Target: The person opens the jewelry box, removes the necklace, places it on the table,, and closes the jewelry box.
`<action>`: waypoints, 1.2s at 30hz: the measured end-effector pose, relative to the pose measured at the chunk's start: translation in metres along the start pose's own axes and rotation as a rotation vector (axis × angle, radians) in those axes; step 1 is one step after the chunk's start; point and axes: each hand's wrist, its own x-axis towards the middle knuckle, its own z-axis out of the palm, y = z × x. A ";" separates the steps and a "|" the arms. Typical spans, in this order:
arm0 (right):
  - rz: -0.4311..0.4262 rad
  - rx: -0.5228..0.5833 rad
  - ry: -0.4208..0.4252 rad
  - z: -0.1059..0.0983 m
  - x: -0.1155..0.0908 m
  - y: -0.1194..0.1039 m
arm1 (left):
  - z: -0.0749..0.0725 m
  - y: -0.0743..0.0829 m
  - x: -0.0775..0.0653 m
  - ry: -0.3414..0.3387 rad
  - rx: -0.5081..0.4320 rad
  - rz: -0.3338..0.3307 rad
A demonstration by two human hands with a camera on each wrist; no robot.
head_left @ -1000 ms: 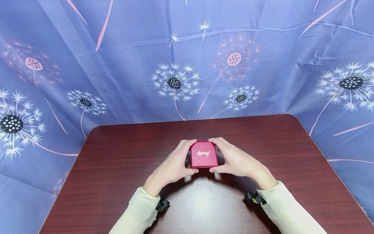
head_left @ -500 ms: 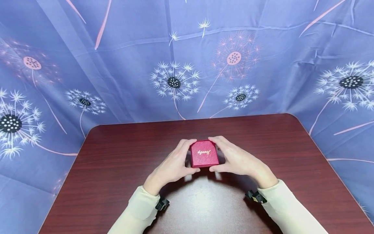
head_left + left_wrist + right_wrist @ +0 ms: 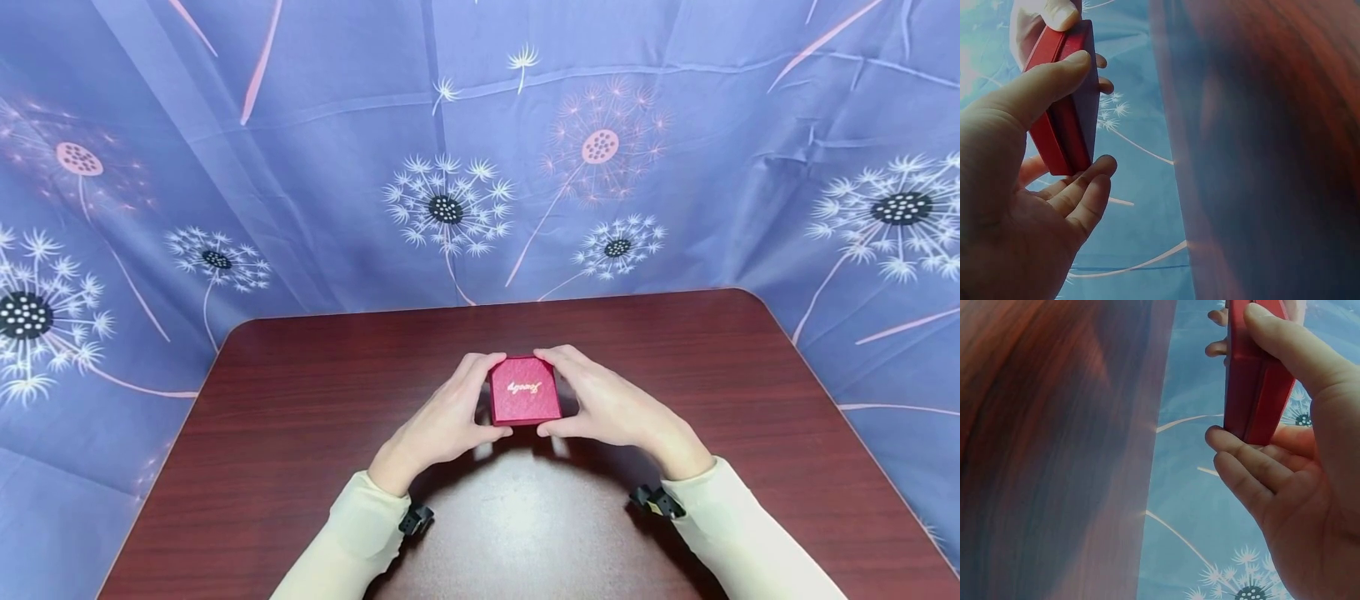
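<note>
A small red jewelry box (image 3: 526,404), its lid marked "Jewelry" in gold script that reads upside down in the head view, is held between both hands above the table. My left hand (image 3: 445,415) grips its left side, thumb on the near edge and fingers at the far corner. On the opposite side my right hand (image 3: 611,406) grips it the same way. Both wrist views show the red box (image 3: 1063,119) with a seam between lid and base; the lid is on. In the right wrist view the thumb presses the box (image 3: 1254,381) near its edge.
A dark reddish-brown wooden table (image 3: 300,375) with rounded far corners lies beneath the hands, with a bright glare spot near its front. Behind and beside it hangs a blue cloth (image 3: 337,167) printed with dandelions. Black camera straps (image 3: 416,520) sit at both wrists.
The box and both hands appear a few pixels higher in the head view, as does the table's far edge. The grip of both hands looks the same.
</note>
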 end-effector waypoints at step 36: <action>-0.034 -0.018 0.029 0.001 0.001 0.000 | 0.001 0.001 -0.002 0.006 0.012 -0.010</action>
